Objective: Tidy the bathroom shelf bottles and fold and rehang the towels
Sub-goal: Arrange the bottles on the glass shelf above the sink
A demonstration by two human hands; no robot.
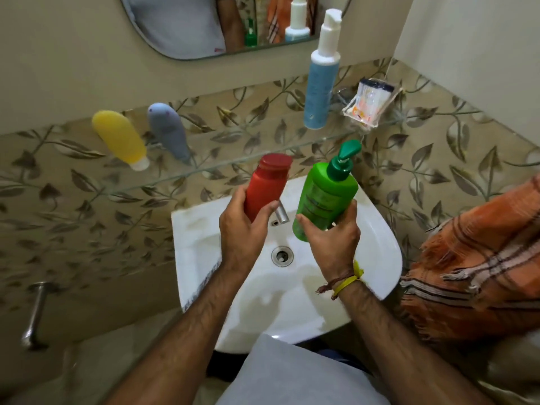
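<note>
Both forearms reach forward over the sink (377, 258). Left hand (244, 229) grips the red bottle (267, 185) upright above the sink; right hand (331, 241) grips the green pump bottle (324, 197), tilted. Beyond the sink, on the glass shelf (222, 165): yellow bottle (119, 138), grey bottle (169, 131), blue bottle (320, 86), possibly a packet (368, 103). Right of the sink hangs an orange towel (473, 264).

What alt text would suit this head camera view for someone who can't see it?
Over a white sink, the left hand grips a red bottle and the right hand a green pump bottle. Yellow, grey and blue bottles stand on a glass shelf.
</note>
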